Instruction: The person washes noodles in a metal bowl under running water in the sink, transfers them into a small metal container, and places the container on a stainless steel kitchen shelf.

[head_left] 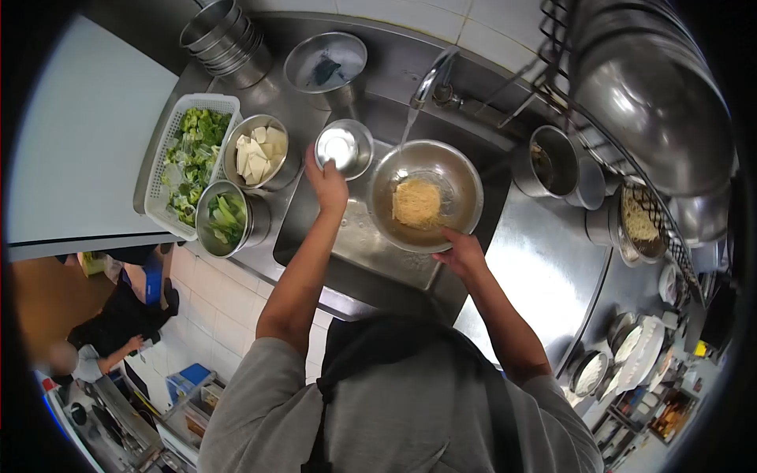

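Note:
Water runs from the faucet into a wide metal bowl over the sink. Inside that bowl lies a round, pale yellow mass that looks like noodles. My right hand grips the bowl's lower right rim, fingers closed on it. My left hand holds a small metal bowl by its lower left edge, just left of the wide bowl. The inside of the small bowl shines brightly, so its contents are hard to tell.
At the left stand a white basket of greens, a pot of pale chunks and a pot of leaves. Another pot stands right of the sink, below a wire rack. A person is at the lower left.

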A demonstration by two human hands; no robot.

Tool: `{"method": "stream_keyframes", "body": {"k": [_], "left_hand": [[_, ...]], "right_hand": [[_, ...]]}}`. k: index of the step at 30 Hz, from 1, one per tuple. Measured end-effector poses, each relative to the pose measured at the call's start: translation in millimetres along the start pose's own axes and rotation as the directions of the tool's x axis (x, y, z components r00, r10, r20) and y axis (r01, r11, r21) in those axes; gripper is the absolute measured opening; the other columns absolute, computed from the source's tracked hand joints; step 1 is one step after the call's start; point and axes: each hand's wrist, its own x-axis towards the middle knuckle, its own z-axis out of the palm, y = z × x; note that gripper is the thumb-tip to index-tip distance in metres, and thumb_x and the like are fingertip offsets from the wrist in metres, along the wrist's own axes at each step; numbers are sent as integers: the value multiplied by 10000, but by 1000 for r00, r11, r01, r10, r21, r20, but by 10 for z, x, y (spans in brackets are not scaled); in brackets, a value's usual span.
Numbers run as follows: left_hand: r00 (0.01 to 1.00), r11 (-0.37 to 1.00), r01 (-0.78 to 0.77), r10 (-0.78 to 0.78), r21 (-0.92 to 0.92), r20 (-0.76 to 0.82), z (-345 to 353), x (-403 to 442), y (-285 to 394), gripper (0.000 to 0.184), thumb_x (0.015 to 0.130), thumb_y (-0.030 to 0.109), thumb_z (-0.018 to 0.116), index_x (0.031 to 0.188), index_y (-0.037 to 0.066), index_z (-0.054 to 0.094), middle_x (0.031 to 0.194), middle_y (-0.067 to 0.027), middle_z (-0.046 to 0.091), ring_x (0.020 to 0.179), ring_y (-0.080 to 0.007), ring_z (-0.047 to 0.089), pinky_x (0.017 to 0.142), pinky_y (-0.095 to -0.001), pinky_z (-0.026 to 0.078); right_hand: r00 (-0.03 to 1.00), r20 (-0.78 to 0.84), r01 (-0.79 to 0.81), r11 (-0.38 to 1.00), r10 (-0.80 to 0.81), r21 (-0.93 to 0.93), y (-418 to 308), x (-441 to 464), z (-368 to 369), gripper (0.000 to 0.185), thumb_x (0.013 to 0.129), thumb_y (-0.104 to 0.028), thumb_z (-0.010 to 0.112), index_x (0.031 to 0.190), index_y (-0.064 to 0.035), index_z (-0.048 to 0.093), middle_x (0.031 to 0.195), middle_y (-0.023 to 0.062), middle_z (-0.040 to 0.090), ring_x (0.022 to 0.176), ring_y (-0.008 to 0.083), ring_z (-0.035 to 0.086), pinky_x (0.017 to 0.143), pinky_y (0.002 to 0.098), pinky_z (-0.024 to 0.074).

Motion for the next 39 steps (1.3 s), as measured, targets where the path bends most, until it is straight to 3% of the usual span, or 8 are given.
{"method": "stream_keyframes", "body": {"k": [5,12,20,23,28,30,34,39], "left_hand": [[476,471,873,-879,-130,9,118,-790,-1799,691,922,244,616,1550,50,403,1408,-267,572,1241,-394,622,1080,-458,465],[63,79,995,-978,68,201,139,-1560,-2364,700,927,410,709,1526,145,462,1479,-197,537,1318,-324,564,1058,-525,475],[379,270,912,-843,-310,381,10,-897,-1250,780,971,615,657,1530,105,469,1520,-135,523,1441,-274,471,1068,-541,475],[376,150,926,-394,-345,839,-212,-643,-600,752,989,579,668,1489,49,478,1348,-141,654,1212,-302,660,1000,-505,513],[433,352,890,-460,-289,775,-92,-602,-11,550,998,285,636,1440,-10,495,1354,-149,645,1176,-312,682,919,-487,584],[450,391,880,-505,-270,737,-87,-539,69,520,971,187,606,1426,-38,494,1332,-161,651,1144,-306,695,903,-478,599],[453,410,880,-567,-240,688,-129,-610,205,490,930,138,585,1376,-59,533,1241,-171,684,1061,-284,715,852,-460,603],[471,422,873,-598,-244,649,-35,-568,338,436,924,182,608,1296,-45,596,1143,-143,710,956,-257,714,790,-418,589]], "right_hand": [[997,-51,-55,997,52,-61,-129,185,-120,423,1001,-208,691,1315,63,611,1130,151,737,908,276,744,680,381,642],[997,-60,-66,988,58,-138,-451,533,309,458,977,-274,755,1315,11,633,1145,125,733,922,251,735,710,381,642],[1000,20,-10,985,14,-173,-636,725,530,427,986,-297,742,1292,-15,642,1126,119,738,922,236,736,723,382,632],[998,44,-24,970,36,-243,-704,739,498,446,989,-326,737,1303,-23,644,1129,113,742,930,240,738,742,391,628],[990,134,20,893,46,-451,-1009,581,593,616,974,-446,739,1410,-34,601,1267,135,707,959,266,737,805,432,627],[978,47,198,847,-201,-493,-1406,471,765,771,973,-515,709,1510,-2,501,1397,213,639,1208,348,679,928,450,607],[449,178,442,44,-876,-896,-2075,1203,582,742,1006,-473,634,1533,20,458,1501,296,530,1429,436,479,1181,453,410],[569,385,395,-169,-727,-903,-2135,1552,617,626,1035,-377,576,1517,11,476,1571,266,458,1384,442,512,1135,491,455]]}}
